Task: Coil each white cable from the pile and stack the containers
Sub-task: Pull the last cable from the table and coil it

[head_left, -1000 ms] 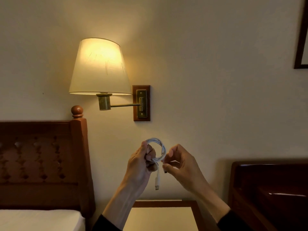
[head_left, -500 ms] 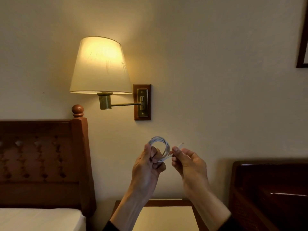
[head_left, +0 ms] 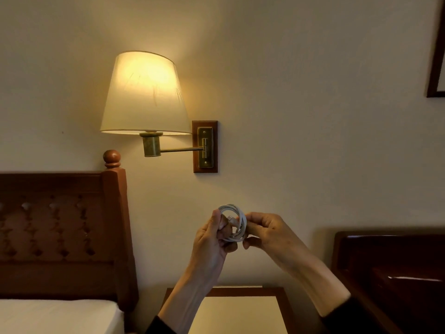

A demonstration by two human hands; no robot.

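While held up before the wall, we pinched the coiled white cable [head_left: 234,222] with left hand [head_left: 212,244] and right hand [head_left: 267,233].

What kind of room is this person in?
Probably a bedroom, maybe in a hotel. There is a bed with a wooden headboard, a lit wall lamp beside it, and a nightstand below the hands.

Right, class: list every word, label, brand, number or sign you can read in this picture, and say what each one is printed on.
None: no readable text anywhere.
White cable coiled between the left hand and right hand: no marking visible.
Brass plate of the wall lamp: bare.
Picture frame: cut off by the picture's edge.
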